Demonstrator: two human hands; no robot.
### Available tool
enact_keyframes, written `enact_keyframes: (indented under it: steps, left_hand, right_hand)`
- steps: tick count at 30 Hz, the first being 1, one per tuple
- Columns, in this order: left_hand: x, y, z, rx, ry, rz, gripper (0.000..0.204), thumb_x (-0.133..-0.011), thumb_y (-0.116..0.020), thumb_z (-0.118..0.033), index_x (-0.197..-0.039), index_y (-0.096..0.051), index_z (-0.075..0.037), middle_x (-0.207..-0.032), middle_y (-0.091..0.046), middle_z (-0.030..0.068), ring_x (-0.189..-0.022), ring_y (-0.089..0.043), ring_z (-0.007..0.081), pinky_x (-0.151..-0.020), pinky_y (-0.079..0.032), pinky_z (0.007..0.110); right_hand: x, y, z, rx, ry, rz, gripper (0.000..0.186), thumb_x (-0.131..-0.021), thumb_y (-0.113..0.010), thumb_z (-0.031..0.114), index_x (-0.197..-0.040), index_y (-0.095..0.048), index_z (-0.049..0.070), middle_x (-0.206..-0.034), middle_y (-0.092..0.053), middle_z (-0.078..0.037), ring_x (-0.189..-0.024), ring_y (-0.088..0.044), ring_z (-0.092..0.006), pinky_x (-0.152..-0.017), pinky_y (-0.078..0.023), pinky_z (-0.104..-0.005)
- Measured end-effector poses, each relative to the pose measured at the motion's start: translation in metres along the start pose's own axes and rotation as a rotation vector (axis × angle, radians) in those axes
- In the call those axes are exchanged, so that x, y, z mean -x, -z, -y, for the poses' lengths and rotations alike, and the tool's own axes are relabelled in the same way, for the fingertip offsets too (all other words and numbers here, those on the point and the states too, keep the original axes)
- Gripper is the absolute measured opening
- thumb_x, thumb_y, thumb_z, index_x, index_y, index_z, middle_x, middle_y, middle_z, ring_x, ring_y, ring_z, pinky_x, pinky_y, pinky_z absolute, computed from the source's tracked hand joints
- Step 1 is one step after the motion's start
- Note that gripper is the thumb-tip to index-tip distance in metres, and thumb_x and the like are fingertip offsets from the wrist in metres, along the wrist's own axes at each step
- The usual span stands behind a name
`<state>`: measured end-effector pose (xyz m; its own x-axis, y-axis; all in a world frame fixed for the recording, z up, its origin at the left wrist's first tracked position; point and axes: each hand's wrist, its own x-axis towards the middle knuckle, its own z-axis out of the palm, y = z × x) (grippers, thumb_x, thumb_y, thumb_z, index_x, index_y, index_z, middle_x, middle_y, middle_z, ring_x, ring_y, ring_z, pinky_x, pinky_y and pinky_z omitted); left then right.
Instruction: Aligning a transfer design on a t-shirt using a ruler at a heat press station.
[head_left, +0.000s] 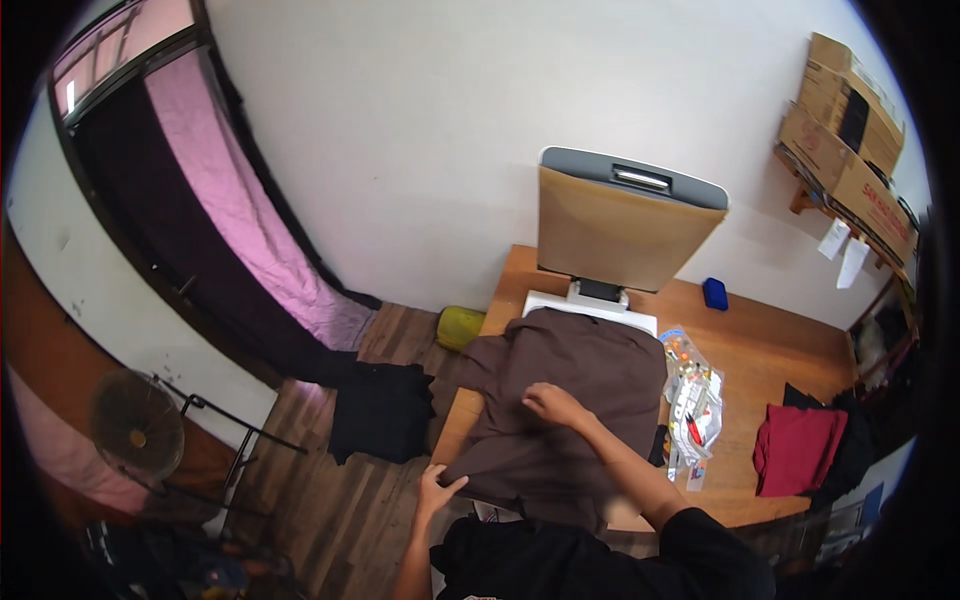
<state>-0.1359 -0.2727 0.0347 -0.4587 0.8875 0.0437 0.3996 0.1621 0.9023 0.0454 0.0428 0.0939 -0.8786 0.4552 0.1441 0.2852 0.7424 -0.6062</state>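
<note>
White wall (400, 150) ahead, left hand (436, 488) pinches brown cloth (590, 360), right hand (556, 404) curls, grip unclear.

The garment (565, 375) is dark brown; the raised press plate (620, 235) is tan, its cover (690, 186) grey with a white edge, the handle (641, 181) silvery; the table (770, 345) is orange-brown, and the floor (375, 345) is streaked in brown and greyish plank stripes; the printed plastic sheets (703, 388) mix white, orange, red and blue; the small box (715, 294) is deep blue, one folded cloth (797, 450) crimson, the floor pile (383, 412) black, the bundle (460, 328) yellow-green; the curtain (215, 160) shows pink beside near-black; the wall (400, 130) is off-white; the cartons (822, 145) are cardboard brown with red print; the sleeve (705, 545) is black.
</note>
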Motion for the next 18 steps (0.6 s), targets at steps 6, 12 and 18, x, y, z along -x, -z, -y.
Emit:
enact_keyframes:
  steps: [6,12,18]
  left_hand:
    - [0.052,-0.002,-0.021,0.094,0.120,0.125,0.048,-0.083,-0.078,-0.033,-0.119,-0.062,-0.006,-0.108,-0.069,0.0161,-0.104,-0.067,0.0265,-0.090,-0.050,0.037]
    - [0.083,-0.001,-0.037,-0.098,0.351,-0.050,0.052,-0.078,-0.080,-0.042,-0.115,-0.066,-0.009,-0.100,-0.071,0.0188,-0.102,-0.069,0.0338,-0.085,-0.053,0.041]
    - [0.089,-0.004,-0.044,-0.143,0.291,-0.248,0.049,-0.079,-0.081,-0.034,-0.119,-0.062,-0.014,-0.091,-0.070,0.0200,-0.091,-0.069,0.0324,-0.078,-0.054,0.041]
  right_hand:
    - [-0.098,-0.075,0.015,0.243,0.164,0.412,0.034,-0.093,-0.054,0.012,-0.126,-0.061,0.020,-0.132,-0.057,-0.001,-0.124,-0.049,-0.0326,-0.095,-0.042,-0.0521]
    - [-0.128,-0.113,0.012,0.834,0.321,0.859,0.035,-0.088,-0.054,0.017,-0.117,-0.068,0.030,-0.128,-0.055,0.007,-0.122,-0.045,-0.0212,-0.097,-0.035,-0.0463]
    - [-0.163,-0.053,0.007,0.627,0.475,0.419,0.009,-0.077,-0.069,0.025,-0.085,-0.069,0.021,-0.096,-0.058,0.003,-0.101,-0.052,-0.0191,-0.082,-0.039,-0.0383]
